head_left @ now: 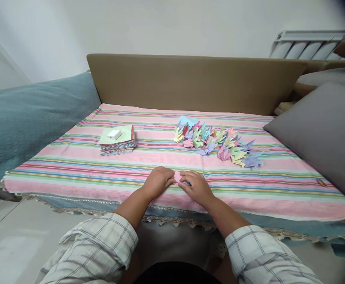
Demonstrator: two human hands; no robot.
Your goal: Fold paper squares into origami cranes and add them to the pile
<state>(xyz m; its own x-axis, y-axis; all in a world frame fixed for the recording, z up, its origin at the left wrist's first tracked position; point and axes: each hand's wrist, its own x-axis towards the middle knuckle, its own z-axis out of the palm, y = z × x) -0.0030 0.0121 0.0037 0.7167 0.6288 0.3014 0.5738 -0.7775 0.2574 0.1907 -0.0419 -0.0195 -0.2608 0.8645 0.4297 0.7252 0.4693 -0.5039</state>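
Observation:
Between my two hands is a small piece of folded pink paper [177,176], low over the striped cloth near the seat's front edge. My left hand [160,181] pinches its left side, thumb and fingers closed together. On the opposite side my right hand [196,187] grips the paper the same way. The fingers cover most of the paper, so its full shape is hidden. Beyond my right hand lies a group of folded paper cranes [208,146] in several colours. Farther left sits a stack of coloured paper sheets [127,133] with a small white block [114,135] on top.
The pink striped cloth [72,161] covers the sofa seat. A brown backrest [190,83] runs along the back, a blue-covered armrest [39,114] stands left, and a grey cushion [326,138] leans right. A small brown object [321,182] lies near the cushion.

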